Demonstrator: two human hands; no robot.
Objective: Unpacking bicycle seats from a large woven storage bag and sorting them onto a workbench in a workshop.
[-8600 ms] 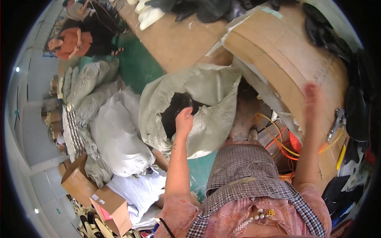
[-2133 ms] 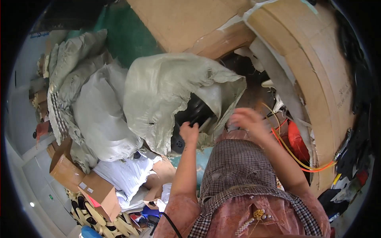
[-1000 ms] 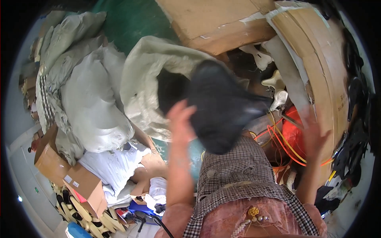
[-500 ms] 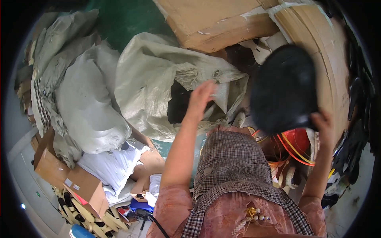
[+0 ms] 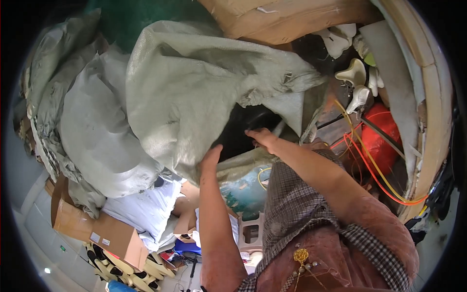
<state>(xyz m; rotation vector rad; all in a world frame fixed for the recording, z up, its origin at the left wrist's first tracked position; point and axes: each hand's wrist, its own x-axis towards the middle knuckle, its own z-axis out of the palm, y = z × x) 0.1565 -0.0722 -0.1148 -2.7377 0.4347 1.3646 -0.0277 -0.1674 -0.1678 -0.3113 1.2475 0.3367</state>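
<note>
The large grey-green woven sack (image 5: 194, 92) lies slumped across the middle of the view, its mouth turned toward the person and opening onto a dark cavity (image 5: 245, 129) that holds black material too shadowed to identify. The left hand (image 5: 210, 158) rests against the lower-left lip of the mouth, palm on the fabric, fingers extended upward and close together; whether it grips the cloth or only presses it cannot be told. The right hand (image 5: 260, 137) reaches into the opening from the right; its fingers enter the dark cavity, and their tips are hidden in shadow, so it cannot be told whether they are spread or closed on anything. The two hands are near each other, one on each side of the mouth. Just left of the sack lie further filled pale sacks (image 5: 92, 141), partly overlapped by it. Above, brown cardboard sheets (image 5: 272, 19) are cut off by the upper edge. To the right stand white shoe lasts (image 5: 357, 80), a red container (image 5: 384, 141) and orange and yellow cords (image 5: 374, 170), bordered by a curved cardboard wall (image 5: 433, 107). At lower left sits a cardboard box (image 5: 97, 233) beside white bagged goods (image 5: 146, 211). The checked garment (image 5: 296, 209) covers the lower centre.
</note>
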